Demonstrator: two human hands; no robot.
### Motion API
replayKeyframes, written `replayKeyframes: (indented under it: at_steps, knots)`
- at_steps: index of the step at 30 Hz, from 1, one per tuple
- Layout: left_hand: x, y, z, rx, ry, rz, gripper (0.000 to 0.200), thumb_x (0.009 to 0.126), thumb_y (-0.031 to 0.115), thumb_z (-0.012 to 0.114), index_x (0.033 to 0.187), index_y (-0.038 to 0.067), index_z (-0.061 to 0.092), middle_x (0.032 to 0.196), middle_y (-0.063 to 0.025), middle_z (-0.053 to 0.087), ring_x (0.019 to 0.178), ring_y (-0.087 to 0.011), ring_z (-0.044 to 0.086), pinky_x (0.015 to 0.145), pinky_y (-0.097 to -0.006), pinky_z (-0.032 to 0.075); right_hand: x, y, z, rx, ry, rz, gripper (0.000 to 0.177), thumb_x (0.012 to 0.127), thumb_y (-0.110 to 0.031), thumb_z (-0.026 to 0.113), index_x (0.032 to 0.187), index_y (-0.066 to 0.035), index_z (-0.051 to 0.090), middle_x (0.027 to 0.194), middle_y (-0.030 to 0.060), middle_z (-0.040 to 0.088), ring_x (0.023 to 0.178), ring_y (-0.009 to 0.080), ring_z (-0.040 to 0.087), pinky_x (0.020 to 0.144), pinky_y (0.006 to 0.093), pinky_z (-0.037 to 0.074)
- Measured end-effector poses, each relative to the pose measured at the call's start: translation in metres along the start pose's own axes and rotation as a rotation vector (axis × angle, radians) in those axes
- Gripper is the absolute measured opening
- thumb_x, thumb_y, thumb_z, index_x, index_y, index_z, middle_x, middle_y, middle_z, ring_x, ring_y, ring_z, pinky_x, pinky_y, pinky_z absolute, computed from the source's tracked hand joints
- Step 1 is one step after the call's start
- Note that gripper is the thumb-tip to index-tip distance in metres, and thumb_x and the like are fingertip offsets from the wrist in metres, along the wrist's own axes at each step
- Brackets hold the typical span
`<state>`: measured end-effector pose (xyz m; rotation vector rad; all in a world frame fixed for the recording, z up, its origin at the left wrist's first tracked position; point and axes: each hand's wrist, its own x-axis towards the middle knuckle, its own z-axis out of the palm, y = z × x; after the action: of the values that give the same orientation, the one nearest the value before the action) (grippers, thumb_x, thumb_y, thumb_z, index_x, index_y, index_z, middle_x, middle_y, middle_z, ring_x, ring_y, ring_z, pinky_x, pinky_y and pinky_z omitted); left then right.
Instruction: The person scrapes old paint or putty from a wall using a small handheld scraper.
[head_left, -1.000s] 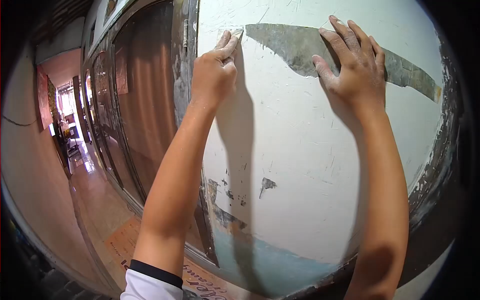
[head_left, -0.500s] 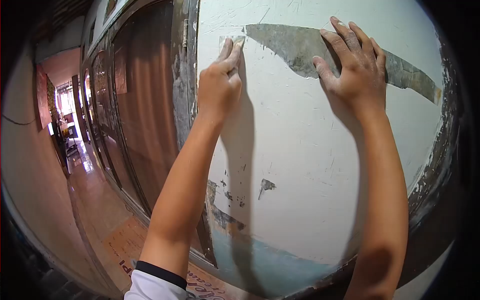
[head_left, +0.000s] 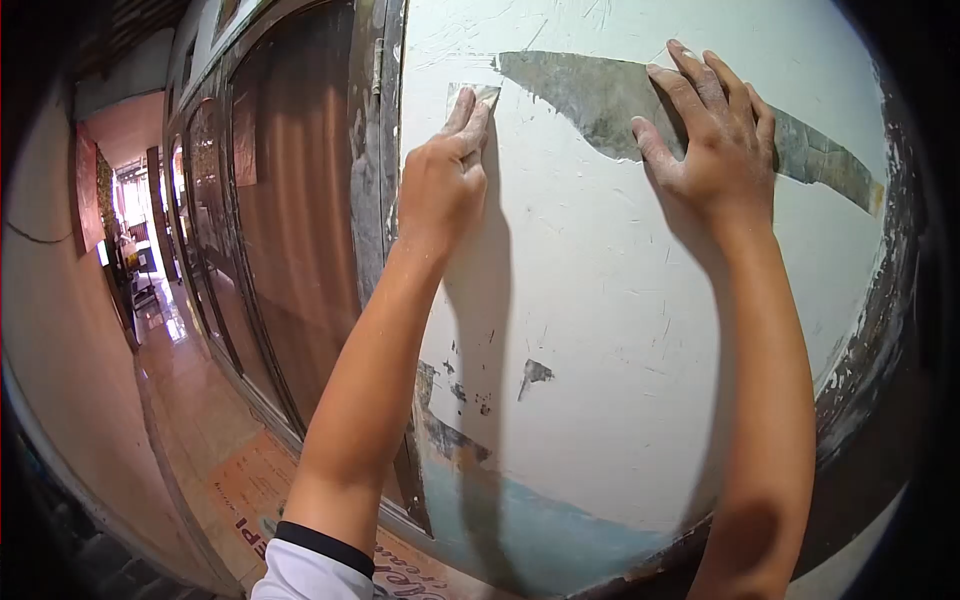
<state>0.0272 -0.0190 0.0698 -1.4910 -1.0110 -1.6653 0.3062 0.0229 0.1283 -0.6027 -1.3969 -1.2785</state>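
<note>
Near the upper left of the white wall panel point(head_left: 590, 270), my left hand point(head_left: 445, 180) presses a small, flat, greyish piece point(head_left: 487, 95) against the surface, its fingers together over it. White dust coats the fingertips. My right hand point(head_left: 715, 150) holds nothing; its fingers are spread on the wall, partly over a long grey bare patch point(head_left: 590, 95). The patch runs from beside the flat piece toward the right edge. Lower down the panel show small dark chips point(head_left: 537, 372) and a pale blue-green area point(head_left: 540, 530).
Left of the panel stands a dark wooden frame point(head_left: 375, 150) with brown curtained glass point(head_left: 295, 200). A narrow tiled passage point(head_left: 180, 370) leads back at the far left. Printed cardboard point(head_left: 250, 490) lies on the floor. A rough dark edge point(head_left: 860, 350) borders the panel's right side.
My left hand and the flat piece have moved slightly down the wall. My right hand stays spread at the same place on the grey patch. The view has shifted a little.
</note>
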Motion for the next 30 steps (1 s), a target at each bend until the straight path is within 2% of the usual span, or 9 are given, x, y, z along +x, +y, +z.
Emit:
replayKeyframes:
  at_steps: [4,6,10,16,18,20,24,26,30]
  knots:
    - [0.004,0.008,-0.002,0.063,-0.056,-0.061,0.051,0.096,0.0,0.054,0.143,0.015,0.067,0.153,-0.0128,0.056,0.124,-0.0374,0.067,0.103,-0.0408,0.057,-0.001,0.001,0.003,0.016,0.006,0.0,0.048,0.094,-0.047,0.068,0.139,-0.029,0.067,0.159,-0.0053,0.056,0.151,0.0199,0.043,0.128,0.0466,0.026]
    - [-0.008,0.014,-0.002,-0.041,-0.071,-0.092,0.048,0.098,-0.008,0.055,0.143,0.004,0.065,0.159,-0.0186,0.052,0.145,-0.0269,0.055,0.114,-0.0282,0.046,-0.002,0.001,0.002,0.01,-0.047,0.023,0.05,0.095,-0.042,0.069,0.143,-0.03,0.064,0.163,-0.0105,0.05,0.154,0.0187,0.039,0.13,0.0467,0.024]
    - [-0.025,0.01,-0.002,0.063,-0.053,-0.045,0.054,0.094,-0.003,0.054,0.143,0.015,0.068,0.153,-0.0135,0.056,0.129,-0.0357,0.064,0.108,-0.0397,0.054,-0.002,0.0,0.002,0.01,0.007,0.006,0.048,0.094,-0.049,0.069,0.139,-0.03,0.068,0.159,-0.0062,0.055,0.151,0.0193,0.043,0.128,0.0464,0.026]
    - [-0.002,0.014,-0.003,0.053,-0.059,-0.065,0.055,0.092,-0.004,0.054,0.141,0.015,0.069,0.152,-0.0138,0.057,0.126,-0.0364,0.066,0.106,-0.04,0.055,-0.002,-0.002,-0.001,0.017,-0.035,0.028,0.048,0.095,-0.044,0.069,0.141,-0.029,0.066,0.161,-0.0074,0.053,0.153,0.0191,0.04,0.13,0.0455,0.024]
    - [-0.014,0.016,0.0,-0.05,-0.067,-0.108,0.051,0.095,-0.006,0.055,0.144,0.007,0.065,0.158,-0.0138,0.054,0.144,-0.0281,0.056,0.116,-0.0315,0.045,-0.002,-0.001,0.002,0.025,0.008,0.016,0.048,0.094,-0.046,0.069,0.138,-0.028,0.068,0.158,-0.0053,0.056,0.151,0.0197,0.043,0.128,0.0464,0.026]
    - [-0.024,0.02,-0.002,0.014,-0.095,-0.115,0.051,0.095,-0.006,0.056,0.143,0.006,0.065,0.158,-0.0147,0.055,0.143,-0.0287,0.057,0.116,-0.0324,0.047,-0.001,0.001,0.001,0.013,-0.058,0.023,0.049,0.096,-0.042,0.069,0.143,-0.029,0.064,0.163,-0.0092,0.05,0.154,0.0197,0.038,0.131,0.0461,0.023]
    - [-0.019,0.005,0.005,0.072,0.007,0.053,0.052,0.092,-0.003,0.056,0.14,0.01,0.069,0.153,-0.0138,0.057,0.124,-0.0345,0.068,0.105,-0.0396,0.056,-0.002,-0.003,-0.003,0.011,-0.048,0.031,0.049,0.095,-0.042,0.069,0.142,-0.03,0.065,0.162,-0.0091,0.051,0.154,0.0196,0.039,0.13,0.047,0.024]
    - [-0.006,0.023,-0.002,0.032,-0.071,-0.068,0.048,0.096,-0.004,0.057,0.142,0.007,0.066,0.157,-0.0159,0.054,0.144,-0.0306,0.055,0.116,-0.0346,0.047,-0.001,-0.003,-0.002,-0.013,-0.061,0.03,0.049,0.096,-0.042,0.068,0.143,-0.03,0.064,0.162,-0.0093,0.051,0.154,0.0191,0.039,0.13,0.0462,0.024]
    - [-0.02,0.021,0.0,0.045,-0.072,-0.056,0.047,0.098,-0.002,0.057,0.143,0.008,0.066,0.156,-0.0174,0.055,0.144,-0.0314,0.055,0.116,-0.0354,0.048,-0.001,-0.01,-0.009,-0.025,-0.056,0.051,0.049,0.096,-0.042,0.068,0.144,-0.03,0.064,0.163,-0.0099,0.05,0.155,0.0185,0.038,0.131,0.0454,0.024]
